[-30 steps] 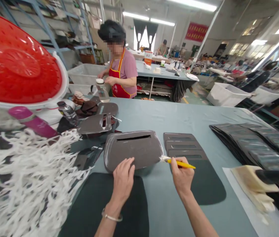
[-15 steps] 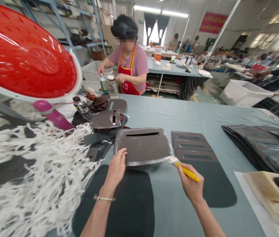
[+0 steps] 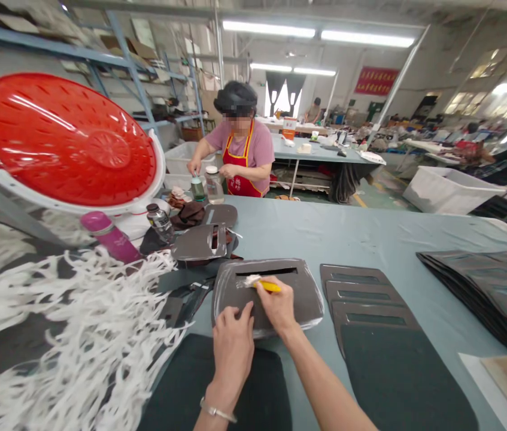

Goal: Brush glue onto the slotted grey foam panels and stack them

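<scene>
Grey slotted panel [image 3: 230, 293] lying beneath both hands.
Left to right: the left hand [image 3: 233, 353] rests open, fingertips pressing the panel's lower left; the right hand [image 3: 278, 305] clenches a yellow-handled brush [image 3: 267, 286], bristles touching the panel just below its slot.

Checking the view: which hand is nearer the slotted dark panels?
Right hand is nearer, just left of the slotted dark panels; left hand lies farther left.
</scene>
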Demonstrator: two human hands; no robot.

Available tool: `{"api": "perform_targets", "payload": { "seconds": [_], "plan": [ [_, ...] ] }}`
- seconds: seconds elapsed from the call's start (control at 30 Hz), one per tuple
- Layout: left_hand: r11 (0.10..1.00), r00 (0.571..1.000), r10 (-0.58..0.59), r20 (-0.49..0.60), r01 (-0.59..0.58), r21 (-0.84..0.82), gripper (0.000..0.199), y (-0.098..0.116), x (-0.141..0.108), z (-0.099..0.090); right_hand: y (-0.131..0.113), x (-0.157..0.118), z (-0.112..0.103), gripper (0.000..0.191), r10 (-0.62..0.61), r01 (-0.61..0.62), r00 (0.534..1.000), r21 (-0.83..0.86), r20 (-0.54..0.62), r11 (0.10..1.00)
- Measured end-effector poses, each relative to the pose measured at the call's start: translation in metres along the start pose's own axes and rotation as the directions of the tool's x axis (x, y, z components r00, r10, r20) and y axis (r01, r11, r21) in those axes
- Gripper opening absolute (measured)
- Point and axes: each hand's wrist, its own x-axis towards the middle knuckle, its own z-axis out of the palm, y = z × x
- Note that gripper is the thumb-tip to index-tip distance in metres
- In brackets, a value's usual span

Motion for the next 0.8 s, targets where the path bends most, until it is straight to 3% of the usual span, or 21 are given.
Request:
{"api": "perform_targets", "payload": {
  "seconds": [0.1,0.17,0.23,0.33,0.43,0.5,0.63,0.73,0.8],
  "plan": [
    [1.0,1.0,-0.003,-0.014,0.003,-0.021,0.035,0.0,0.001,0.002,0.038,0.012,-0.049,0.022,0.116,-0.168,0.964,-0.209,-0.24,0.963],
    [1.0,1.0,-0.003,-0.014,0.003,-0.014,0.035,0.002,0.0,0.003,0.041,0.019,-0.065,0.022,0.14,-0.238,0.926,-0.254,-0.351,0.938],
    [1.0,1.0,-0.005,-0.013,0.005,0.002,0.036,0.004,-0.001,0.004,0.023,0.02,-0.053,0.022,0.097,-0.156,0.949,-0.179,-0.301,0.971],
    [0.999,1.0,-0.009,-0.005,0.009,0.035,0.036,0.005,-0.002,0.005,-0.018,0.016,-0.002,0.018,-0.068,0.07,0.997,0.038,-0.048,0.997],
    [0.999,1.0,-0.004,0.006,0.004,0.034,0.036,0.003,-0.003,0.005,-0.024,0.017,0.03,0.014,-0.1,0.097,0.993,0.059,0.06,0.994],
    [1.0,1.0,-0.003,-0.002,0.003,0.007,0.036,0.001,-0.002,0.005,-0.002,0.021,0.02,0.014,-0.046,0.047,0.998,-0.024,0.038,0.999],
    [1.0,1.0,-0.02,-0.007,0.02,-0.013,0.036,0.003,0.0,0.003,0.045,0.032,-0.04,0.019,0.066,-0.102,0.984,-0.227,-0.164,0.968],
    [1.0,1.0,-0.015,-0.007,0.015,0.011,0.036,0.007,0.0,0.001,0.035,0.028,-0.049,0.02,0.056,-0.114,0.965,-0.218,-0.257,0.969],
    [0.999,1.0,-0.014,-0.01,0.014,0.035,0.037,0.008,-0.001,0.001,0.011,0.018,-0.031,0.017,-0.026,0.01,0.988,-0.103,-0.152,0.995]
  ]
}}
